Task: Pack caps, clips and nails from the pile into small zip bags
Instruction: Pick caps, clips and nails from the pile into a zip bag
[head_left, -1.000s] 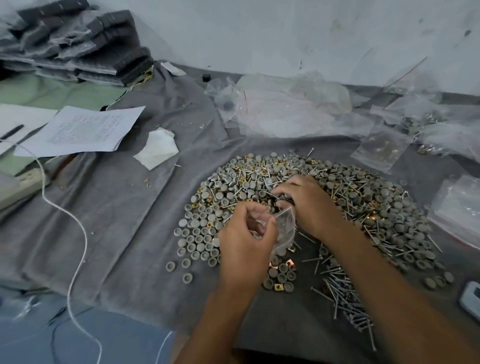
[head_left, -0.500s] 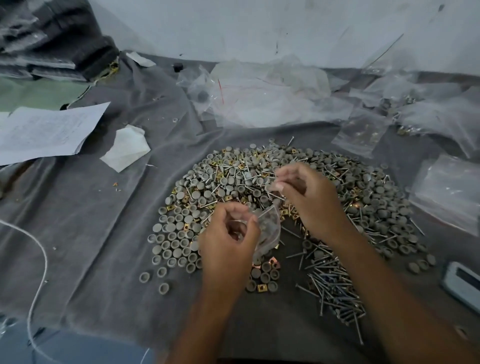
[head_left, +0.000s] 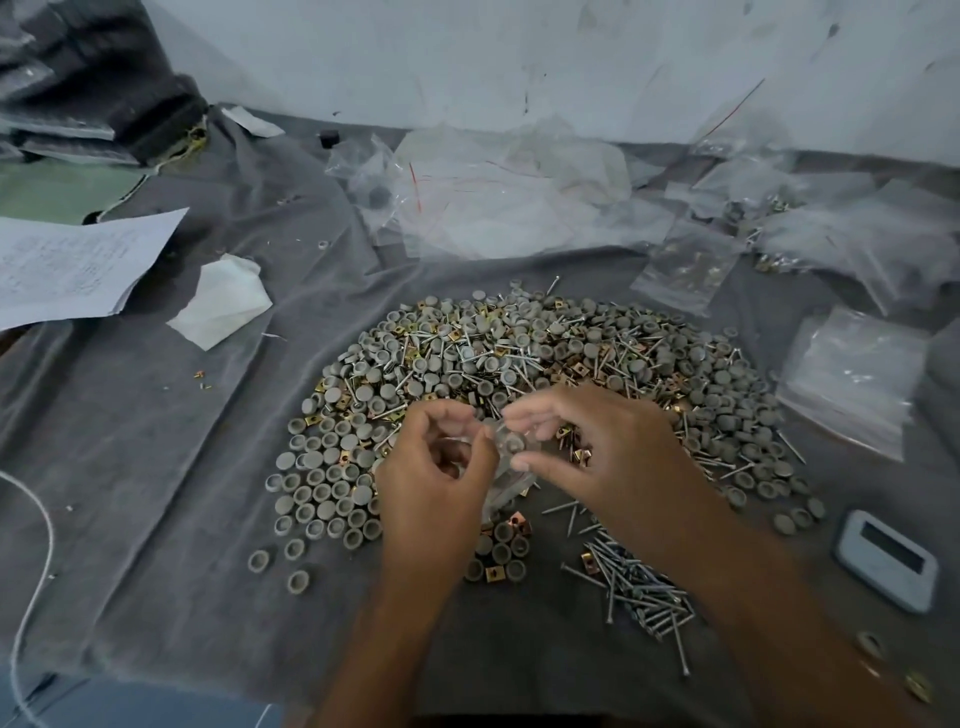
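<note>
I see 2 hands over a big pile (head_left: 545, 374) of gray caps, gold clips and nails on a gray cloth (head_left: 171, 467). My left hand (head_left: 434, 480) has its fingers curled, and the thumb and first finger pinch the near edge of a small clear zip bag (head_left: 506, 467). My right hand (head_left: 602, 447) has curled fingers too, and its fingertips pinch the other side of the bag's top. The bag hangs between both hands, just above the near edge of the pile. It looks like a gray cap is inside, but it is too blurry to be sure. A loose bunch of nails (head_left: 639, 587) lies under my right arm. More clear bags (head_left: 852, 379) lie to the right and at the back. Paper sheets (head_left: 72, 265) lie far left.
</note>
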